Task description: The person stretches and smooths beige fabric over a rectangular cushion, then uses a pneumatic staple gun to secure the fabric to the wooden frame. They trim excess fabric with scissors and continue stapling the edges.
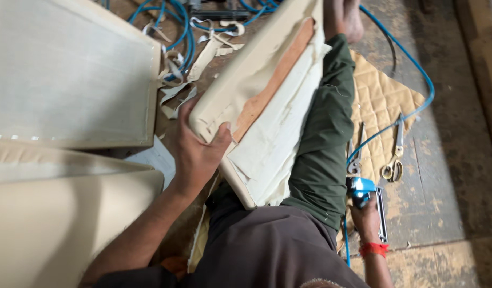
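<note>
1. Nearest the camera, the right hand point(366, 217) is seen low at the person's right side, resting down by the floor point(449, 176); it is closed around a blue pneumatic stapler point(362, 188), whose metal magazine runs alongside the wrist, where a red band is worn.
2. A blue air hose point(417, 69) is led from the stapler across the floor and away toward the top of the view; the stapler is thus kept well apart from the panel, on the far side of the green-trousered leg point(320, 144).
3. The left hand point(199, 148) is clamped on the near corner of the upholstered panel point(256, 69), thumb laid on the underside, fingers wrapped over the covered face; this hand is plainly the nearer of the two to the panel.
4. The panel is propped on the leg, tilted on edge; its long axis is run from the gripped corner, up and away to the right, toward the bare foot point(348, 18).
5. The panel is covered in cream fabric point(278, 138); loose flaps are hung off its underside, and a strip of bare brown board point(272, 85) is left showing along the edge.
6. Further right, scissors point(394, 160) are laid on a quilted tan pad point(385, 101); to the left, other cream-covered panels point(70, 74) and fabric offcuts point(203, 53) are spread on the floor.
</note>
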